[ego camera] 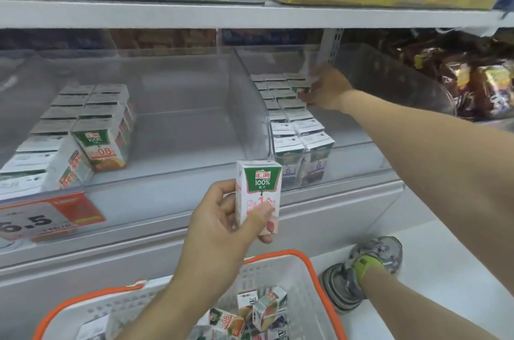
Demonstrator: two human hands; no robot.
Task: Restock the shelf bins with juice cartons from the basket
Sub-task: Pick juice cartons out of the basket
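— What has the left hand [222, 217] got?

— A small pink-and-white juice carton [258, 195], held upright in front of the shelf edge, thumb across its lower front and fingers curled behind it. The green panel on its face reads 100%.

— And the right hand [325, 89]?

— Reached deep into the right clear bin [358, 142], at the back end of the rows of cartons [294, 117] there. Its fingertips are on a carton in the third, shorter row (that part is blurred, so whether it pinches the carton or only touches it I cannot tell).

— How is that bin filled?

— Two full rows run from front to back against the bin's left wall, with purple fronts showing on the nearest pair. The right side of the bin floor is bare.

— The other bin?

— The wide left bin [172, 172] holds orange-fronted cartons [83, 128] packed against its left side; the front one shows a green 100% panel. A red and white price tag [44, 217] sits on the shelf lip below them.

— Where is the basket?

— On the floor at the bottom, a white basket with an orange rim [308, 264], just under the left forearm. Loose cartons [250, 314] lie jumbled inside, tipped at all angles. A grey sneaker [361, 273] stands just right of it.
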